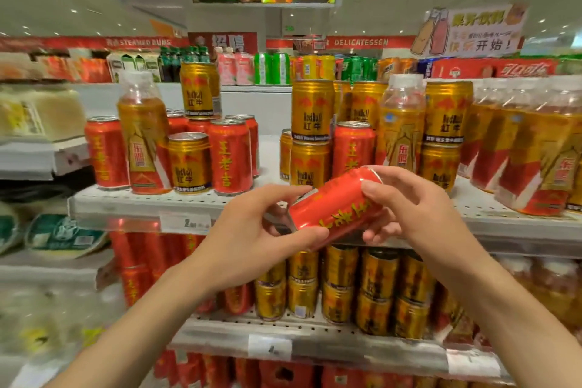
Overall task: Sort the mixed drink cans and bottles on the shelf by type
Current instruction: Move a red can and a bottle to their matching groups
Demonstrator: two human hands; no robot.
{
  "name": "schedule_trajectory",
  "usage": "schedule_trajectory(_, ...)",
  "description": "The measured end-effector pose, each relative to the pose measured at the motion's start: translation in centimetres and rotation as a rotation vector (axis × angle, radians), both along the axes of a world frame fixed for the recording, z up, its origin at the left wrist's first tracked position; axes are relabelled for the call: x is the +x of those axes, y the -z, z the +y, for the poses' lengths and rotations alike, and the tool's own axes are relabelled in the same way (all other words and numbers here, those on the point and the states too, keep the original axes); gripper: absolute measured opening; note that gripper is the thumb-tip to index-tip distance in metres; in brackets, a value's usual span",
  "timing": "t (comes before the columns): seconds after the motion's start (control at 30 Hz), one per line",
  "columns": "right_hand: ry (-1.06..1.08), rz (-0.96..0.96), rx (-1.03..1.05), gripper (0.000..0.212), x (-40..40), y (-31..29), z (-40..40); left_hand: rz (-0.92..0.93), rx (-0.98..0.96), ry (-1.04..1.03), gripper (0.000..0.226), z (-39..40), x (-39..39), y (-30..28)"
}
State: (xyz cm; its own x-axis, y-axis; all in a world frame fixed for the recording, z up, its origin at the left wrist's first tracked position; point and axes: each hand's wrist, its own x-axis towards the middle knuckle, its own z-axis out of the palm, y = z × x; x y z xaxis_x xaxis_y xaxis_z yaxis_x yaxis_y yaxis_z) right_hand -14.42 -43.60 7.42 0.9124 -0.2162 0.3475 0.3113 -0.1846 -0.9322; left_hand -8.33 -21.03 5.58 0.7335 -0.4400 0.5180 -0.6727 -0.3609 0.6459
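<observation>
I hold a red herbal-tea can tilted on its side in front of the top shelf. My left hand grips its lower end and my right hand grips its upper end. On the shelf's left stand red cans, one gold can and an amber tea bottle mixed together. Stacked gold cans, another red can and a bottle stand at centre right. Several more bottles fill the right end.
A gap of bare shelf lies between the left and centre groups. The lower shelf holds red cans at left, stacked gold cans in the middle and bottles at right. Packaged food sits on shelves to the far left.
</observation>
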Motion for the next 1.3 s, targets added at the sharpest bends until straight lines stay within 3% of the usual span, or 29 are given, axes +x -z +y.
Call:
schedule_trajectory(0.43, 0.104, -0.027, -0.077, 0.042, 3.9, -1.5, 4.4, -0.143, 0.023, 0.084, 0.065, 3.9, 6.0, -1.5)
schedule_trajectory(0.93, 0.154, -0.031, -0.207, 0.054, 6.2, -4.4, 19.5, -0.189, -0.100, 0.149, 0.059, 17.3, 9.6, -2.2)
schedule_trajectory(1.3, 0.244, -0.047, -0.358, 0.031, 8.7, -8.3, 23.2, -0.228, -0.100, 0.031, 0.049, 22.4, 11.7, -4.4)
